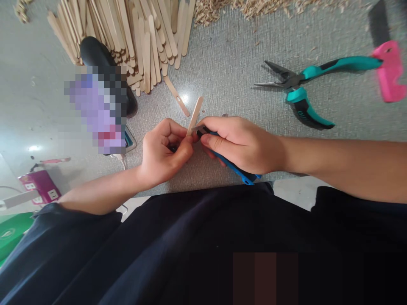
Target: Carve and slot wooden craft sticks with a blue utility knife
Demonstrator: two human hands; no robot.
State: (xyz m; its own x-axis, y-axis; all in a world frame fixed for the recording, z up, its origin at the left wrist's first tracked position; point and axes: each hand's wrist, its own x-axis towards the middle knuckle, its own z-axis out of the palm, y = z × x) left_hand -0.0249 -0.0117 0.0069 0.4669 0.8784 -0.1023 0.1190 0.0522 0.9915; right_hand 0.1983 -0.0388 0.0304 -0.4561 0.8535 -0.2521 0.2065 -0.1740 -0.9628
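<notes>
Between the thumb and fingers of my left hand (170,148) is a wooden craft stick (195,115), its rounded end pointing up and away from me. My right hand (240,142) is wrapped round a blue and black utility knife (237,167). The knife's front end and short blade meet the stick close to my left fingertips; the exact contact is partly hidden by my fingers. Just beyond my hands lies a single stick with a small slot cut in it (178,97). A big pile of craft sticks (149,46) spreads over the table behind it.
Teal needle-nose pliers (294,80) lie spread at the right, near a pink-handled blade (391,70). Wood shavings (254,7) line the far edge. A black rounded object (104,59) and a pixelated phone-like item stand left. A purple power strip (41,186) sits far left.
</notes>
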